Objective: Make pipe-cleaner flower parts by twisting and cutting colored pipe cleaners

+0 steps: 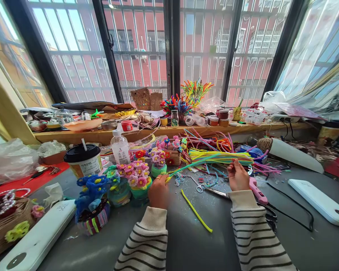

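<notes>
My left hand is closed round the near ends of a few green and yellow pipe cleaners, which stretch up to the right. My right hand pinches at their far end, beside a bundle of yellow and green pipe cleaners; its exact grip is partly hidden. One loose yellow pipe cleaner lies on the grey table between my forearms. Small scissors and a larger pair of scissors rest near my right hand. A pink glue gun lies just right of that wrist.
Pots of fuzzy pink flowers and blue flowers stand left of my left hand, with a lidded cup and a bottle behind. White power banks lie at both sides. A black cable loops at right. Jars line the windowsill.
</notes>
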Motion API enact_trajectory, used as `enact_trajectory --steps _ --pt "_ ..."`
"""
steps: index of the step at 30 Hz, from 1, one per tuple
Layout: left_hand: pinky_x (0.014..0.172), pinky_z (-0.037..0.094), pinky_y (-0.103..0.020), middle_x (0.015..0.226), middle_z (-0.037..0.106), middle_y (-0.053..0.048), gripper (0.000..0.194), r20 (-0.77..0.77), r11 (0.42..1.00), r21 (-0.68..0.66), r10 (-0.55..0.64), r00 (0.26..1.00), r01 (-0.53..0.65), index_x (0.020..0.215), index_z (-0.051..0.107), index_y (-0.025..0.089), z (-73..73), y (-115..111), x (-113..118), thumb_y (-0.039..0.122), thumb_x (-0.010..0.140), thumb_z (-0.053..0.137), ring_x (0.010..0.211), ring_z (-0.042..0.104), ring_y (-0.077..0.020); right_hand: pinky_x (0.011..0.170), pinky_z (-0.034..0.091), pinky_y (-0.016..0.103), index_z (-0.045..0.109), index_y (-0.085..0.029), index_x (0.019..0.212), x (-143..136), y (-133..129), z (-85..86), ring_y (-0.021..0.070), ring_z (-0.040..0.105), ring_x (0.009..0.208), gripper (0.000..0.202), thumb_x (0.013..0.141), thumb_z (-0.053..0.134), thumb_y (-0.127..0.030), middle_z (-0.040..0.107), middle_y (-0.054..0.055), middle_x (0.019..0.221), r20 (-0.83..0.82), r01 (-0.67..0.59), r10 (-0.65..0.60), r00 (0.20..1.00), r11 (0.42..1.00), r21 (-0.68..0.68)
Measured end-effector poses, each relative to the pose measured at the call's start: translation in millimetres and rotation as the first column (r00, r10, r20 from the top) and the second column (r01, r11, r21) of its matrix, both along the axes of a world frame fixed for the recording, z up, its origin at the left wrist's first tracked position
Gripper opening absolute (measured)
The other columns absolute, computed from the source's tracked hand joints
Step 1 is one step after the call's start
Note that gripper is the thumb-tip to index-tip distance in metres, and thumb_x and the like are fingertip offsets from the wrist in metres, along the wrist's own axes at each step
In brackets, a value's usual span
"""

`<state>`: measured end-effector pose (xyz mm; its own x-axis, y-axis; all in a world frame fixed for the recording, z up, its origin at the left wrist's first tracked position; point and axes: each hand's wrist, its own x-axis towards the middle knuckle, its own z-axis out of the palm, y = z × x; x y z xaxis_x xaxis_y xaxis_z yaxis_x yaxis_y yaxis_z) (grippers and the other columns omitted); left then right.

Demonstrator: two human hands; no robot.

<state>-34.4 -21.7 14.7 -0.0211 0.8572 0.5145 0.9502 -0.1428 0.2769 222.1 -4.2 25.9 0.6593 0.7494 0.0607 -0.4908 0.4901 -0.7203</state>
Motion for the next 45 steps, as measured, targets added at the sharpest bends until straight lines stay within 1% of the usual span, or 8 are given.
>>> enact_trajectory --steps 4,10,13,17,22,28,33,45 --pt "0.061 0.038 -0.023 0.087 0.058 -0.005 0.023 0.047 1.000 0.024 0.008 0.999 -0.010 0.089 0.055 0.019 3.7 -1.6 -0.1 0.015 0.071 0.040 0.077 0.053 -0.0171 0.038 0.036 0.017 0.057 -0.018 0.060 -22.9 -1.4 -4.2 0.0044 0.041 0.043 0.019 0.052 0.061 -0.035 0.050 -0.004 0.052 0.190 -0.110 0.120 0.974 0.992 -0.064" --pt "0.067 0.037 -0.023 0.090 0.058 -0.004 0.023 0.111 0.989 0.012 -0.145 0.983 0.145 0.090 0.055 0.020 3.1 -1.7 4.1 0.018 0.071 0.041 0.080 0.052 -0.0161 0.061 0.042 0.025 0.055 -0.023 0.093 -88.5 -5.2 -15.2 0.0170 0.048 0.084 0.044 0.051 0.063 -0.030 0.054 0.002 0.094 0.634 -0.375 0.444 0.633 0.892 -0.250" --pt "0.069 0.037 -0.023 0.085 0.060 -0.003 0.020 0.116 0.953 -0.038 -0.296 0.948 0.302 0.084 0.058 0.021 0.8 0.2 7.3 0.022 0.071 0.044 0.081 0.051 -0.0156 0.064 0.043 0.026 0.056 -0.022 0.087 -92.7 -6.6 -14.0 0.0165 0.049 0.086 0.030 0.063 0.052 -0.039 0.056 0.002 0.091 0.492 -0.544 0.561 0.666 0.816 -0.194" --pt "0.064 0.037 -0.021 0.070 0.061 -0.002 0.023 0.271 0.900 -0.073 -0.398 0.877 0.431 0.074 0.060 0.018 1.6 1.7 8.3 0.034 0.070 0.044 0.069 0.053 -0.0133 0.066 0.042 0.025 0.058 -0.018 0.064 -77.8 -7.5 -9.0 0.0135 0.053 0.074 0.024 0.065 0.051 -0.041 0.059 0.001 0.074 0.251 -0.545 0.534 0.808 0.838 -0.028" --pt "0.056 0.036 -0.019 0.054 0.057 0.001 0.032 0.516 0.876 -0.041 -0.394 0.761 0.481 0.060 0.059 0.014 3.8 3.4 3.0 0.040 0.069 0.042 0.055 0.050 -0.0109 0.064 0.043 0.024 0.058 -0.020 0.076 -60.7 -7.5 -4.6 0.0101 0.053 0.063 0.023 0.059 0.060 -0.035 0.056 -0.003 0.061 0.052 -0.546 0.544 0.838 0.835 0.071" --pt "0.055 0.038 -0.021 0.053 0.058 0.000 0.030 0.683 0.889 -0.066 -0.291 0.670 0.453 0.056 0.057 0.013 2.3 4.8 2.7 0.040 0.064 0.048 0.054 0.051 -0.0125 0.036 0.031 0.015 0.058 -0.017 0.081 -64.1 -8.6 -4.9 0.0028 0.027 0.034 0.031 0.069 0.046 -0.043 0.029 -0.008 0.040 0.273 -0.523 0.506 0.818 0.852 -0.015" --pt "0.062 0.040 -0.022 0.067 0.062 -0.002 0.028 0.780 0.859 -0.025 -0.303 0.548 0.511 0.076 0.058 0.013 4.5 3.7 4.6 0.036 0.063 0.050 0.064 0.056 -0.0144 0.034 0.024 0.017 0.055 -0.015 0.091 -68.9 -9.9 -8.3 0.0048 0.028 0.036 0.039 0.076 0.033 -0.044 0.032 -0.006 0.043 0.701 -0.403 0.401 0.589 0.898 -0.175" --pt "0.049 0.037 -0.016 0.066 0.059 0.002 0.037 0.654 0.927 0.077 -0.324 0.684 0.366 0.094 0.052 0.019 7.4 -1.6 5.3 0.038 0.063 0.051 0.055 0.050 -0.0091 0.070 0.037 0.023 0.056 -0.016 0.088 -66.0 -13.8 -4.7 0.0135 0.053 0.076 0.025 0.078 0.035 -0.024 0.060 0.005 0.082 0.965 -0.375 0.248 -0.085 0.889 -0.262"
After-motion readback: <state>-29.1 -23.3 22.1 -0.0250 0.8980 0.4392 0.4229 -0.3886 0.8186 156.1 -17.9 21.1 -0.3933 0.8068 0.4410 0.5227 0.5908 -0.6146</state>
